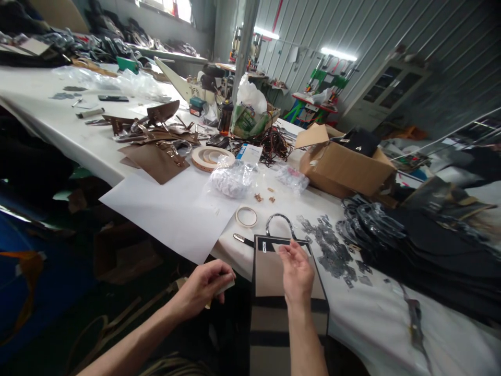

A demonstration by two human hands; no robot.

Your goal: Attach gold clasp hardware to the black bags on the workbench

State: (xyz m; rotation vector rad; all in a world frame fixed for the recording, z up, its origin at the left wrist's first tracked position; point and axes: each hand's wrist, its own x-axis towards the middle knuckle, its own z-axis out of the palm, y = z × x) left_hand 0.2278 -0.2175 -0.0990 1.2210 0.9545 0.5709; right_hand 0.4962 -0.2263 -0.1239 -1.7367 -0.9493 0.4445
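Observation:
A black and taupe handbag panel [270,277] lies at the table's front edge and hangs down over it. A dark loop handle [280,217] stands at its top, and a small white label [264,247] sits near its upper left corner. Over the upper part, my right hand [298,271] is closed, pinching a thin pale strip [280,247]. My left hand [209,284] is held in front of the table edge, left of the panel. Its fingers are closed around a small pale piece [227,285] whose kind I cannot make out.
A tape roll [246,216] and a small knife-like tool [243,239] lie behind the panel. Small dark metal plates [331,248] and stacked black pieces [422,256] are to the right. Farther back are a cardboard box [348,167], larger tape rolls [207,159] and brown pieces [160,159].

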